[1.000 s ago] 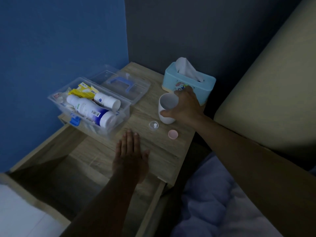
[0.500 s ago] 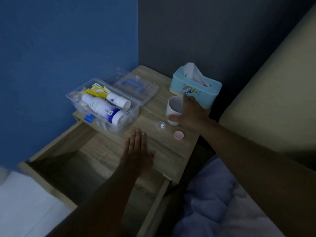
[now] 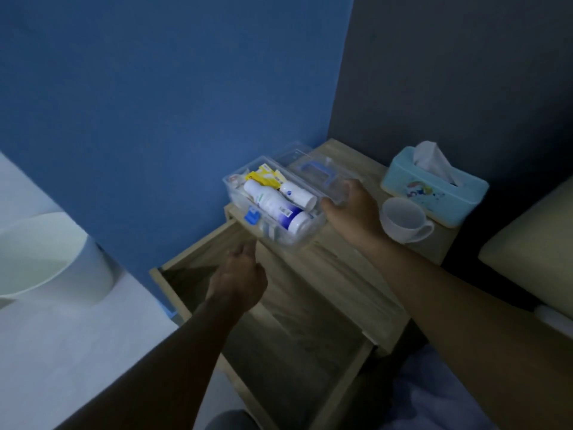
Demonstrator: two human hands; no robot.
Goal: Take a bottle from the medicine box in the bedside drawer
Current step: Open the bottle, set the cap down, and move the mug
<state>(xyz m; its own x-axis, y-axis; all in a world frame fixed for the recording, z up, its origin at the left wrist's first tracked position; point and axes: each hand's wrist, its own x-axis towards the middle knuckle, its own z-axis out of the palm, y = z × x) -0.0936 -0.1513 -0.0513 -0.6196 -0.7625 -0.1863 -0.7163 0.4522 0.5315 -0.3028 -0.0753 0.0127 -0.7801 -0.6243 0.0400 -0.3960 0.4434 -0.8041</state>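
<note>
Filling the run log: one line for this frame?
right hand: on medicine box lid | left hand: free over open drawer | bottles: in box

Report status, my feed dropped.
Right hand on the open lid; left hand free. Bottles in medicine box. Nothing blocking.

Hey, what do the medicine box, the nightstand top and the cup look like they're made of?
Medicine box: clear, glossy plastic, most likely; the bottles show through its walls.
Nightstand top: light wood-grain surface with a matte look; solid wood or laminate can't be told in this dim light.
Cup: smooth, opaque white, ceramic or plastic; the look leaves it open.
</note>
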